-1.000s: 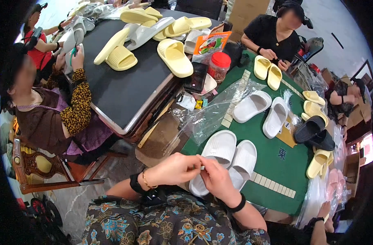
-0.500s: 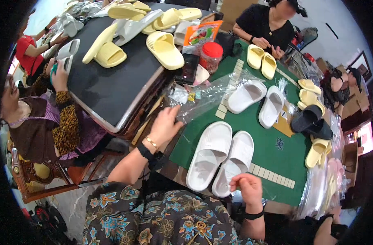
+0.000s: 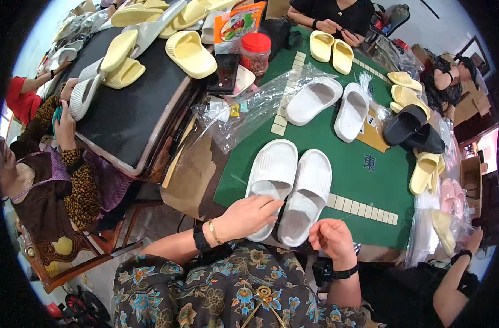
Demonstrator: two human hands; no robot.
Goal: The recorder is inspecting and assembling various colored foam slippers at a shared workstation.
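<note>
A pair of white slippers lies at the near edge of the green mat (image 3: 383,183), the left slipper (image 3: 274,164) and the right slipper (image 3: 309,191) side by side with toes pointing away. My left hand (image 3: 249,216) is over the heel of the left slipper, its fingers pressed together; whatever is between the fingertips is too small to make out. Beside the right slipper's heel, my right hand (image 3: 334,238) is closed with curled fingers, perhaps on a thin clear strand that I cannot make out. Farther off lies another white pair (image 3: 352,112), next to crumpled clear plastic (image 3: 255,117).
Yellow slippers (image 3: 190,54) cover the dark table (image 3: 134,101) at left, near a red-lidded jar (image 3: 255,54). Black slippers (image 3: 413,128) and more yellow ones (image 3: 426,169) line the right side. One person (image 3: 47,186) handles slippers at left; another (image 3: 331,19) sits across.
My left hand has come from the clear plastic at the far left down to the left slipper's heel. My right hand stays closed beside the right slipper. The view has shifted slightly.
</note>
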